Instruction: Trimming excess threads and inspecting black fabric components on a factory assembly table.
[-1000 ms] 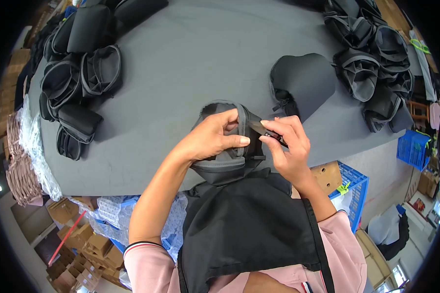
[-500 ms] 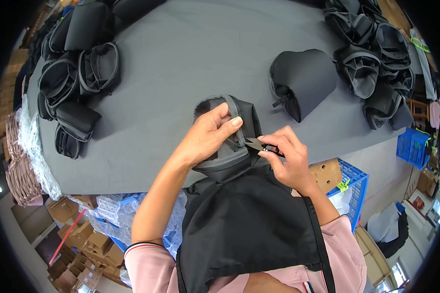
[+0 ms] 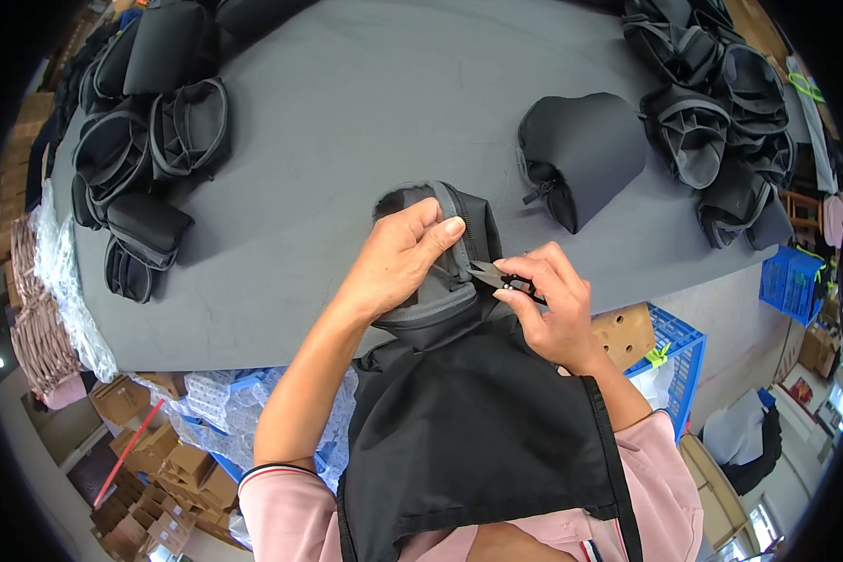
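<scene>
A black zippered pouch (image 3: 431,323) with grey edging lies opened at the near edge of the table, in front of my apron. My left hand (image 3: 405,251) grips its zipper rim, thumb on the outer side and the other fingers curled inside. In my right hand (image 3: 554,298) is a pair of thread snips (image 3: 501,277) with black handles. The blade tips touch or nearly touch the pouch's zipper edge, just below my left thumb. Whether a thread lies between the blades is too small to tell.
Another black pouch (image 3: 585,150) rests on the grey-covered table (image 3: 347,103) to the right. Several similar pouches are heaped at the left (image 3: 145,229) and far right (image 3: 688,131). A blue crate (image 3: 684,361) stands below the table's right edge; bubble wrap (image 3: 225,417) hangs at the near left.
Both hands, the pouch and the snips stay almost in place. The pouch and my left hand have shifted very slightly to the right.
</scene>
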`<action>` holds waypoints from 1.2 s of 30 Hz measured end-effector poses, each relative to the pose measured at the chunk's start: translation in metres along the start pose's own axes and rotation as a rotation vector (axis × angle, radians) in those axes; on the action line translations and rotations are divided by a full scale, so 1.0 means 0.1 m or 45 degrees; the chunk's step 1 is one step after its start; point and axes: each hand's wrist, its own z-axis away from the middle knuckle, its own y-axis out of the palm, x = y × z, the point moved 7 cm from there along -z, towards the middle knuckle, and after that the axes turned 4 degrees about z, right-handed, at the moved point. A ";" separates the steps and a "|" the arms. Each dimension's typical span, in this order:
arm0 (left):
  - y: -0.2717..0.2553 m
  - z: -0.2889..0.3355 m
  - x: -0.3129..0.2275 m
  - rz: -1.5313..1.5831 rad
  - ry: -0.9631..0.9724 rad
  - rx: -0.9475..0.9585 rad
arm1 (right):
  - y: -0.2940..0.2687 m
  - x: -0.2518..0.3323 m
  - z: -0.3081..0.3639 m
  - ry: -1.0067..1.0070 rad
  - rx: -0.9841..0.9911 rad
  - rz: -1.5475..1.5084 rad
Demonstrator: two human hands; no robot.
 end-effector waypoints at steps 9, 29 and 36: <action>0.03 0.02 0.01 -0.045 0.005 0.035 | 0.01 -0.01 -0.01 -0.051 0.027 -0.078; -0.02 0.29 0.25 1.428 0.041 0.112 | -0.23 0.45 -0.16 -0.119 0.052 -0.205; -0.99 0.58 0.01 1.140 -0.143 -0.800 | -0.01 0.02 -0.10 0.399 0.069 -0.526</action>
